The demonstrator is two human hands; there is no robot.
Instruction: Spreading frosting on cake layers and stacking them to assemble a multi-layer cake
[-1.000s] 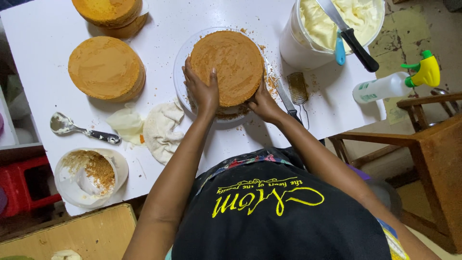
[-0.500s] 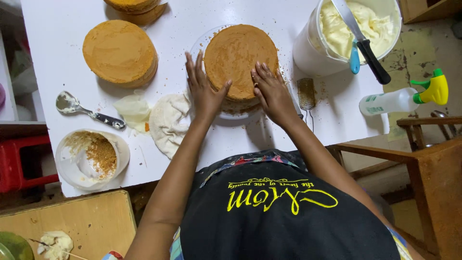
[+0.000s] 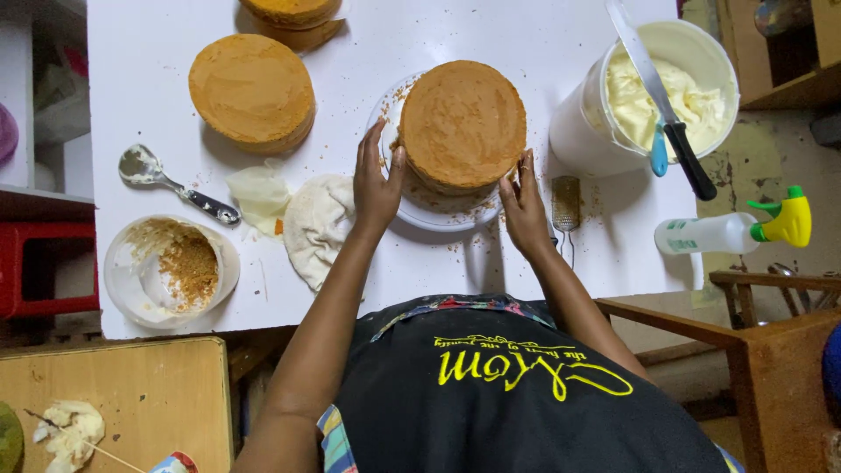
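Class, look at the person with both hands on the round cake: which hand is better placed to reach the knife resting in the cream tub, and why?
Probably the right hand. It rests on the cake edge nearest the cream tub, where the knife lies. The left hand is on the far side.

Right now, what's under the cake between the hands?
The round cake sits on a white turntable strewn with crumbs, left hand and right hand at its sides. A lower layer shows at its near edge; anything between them is covered.
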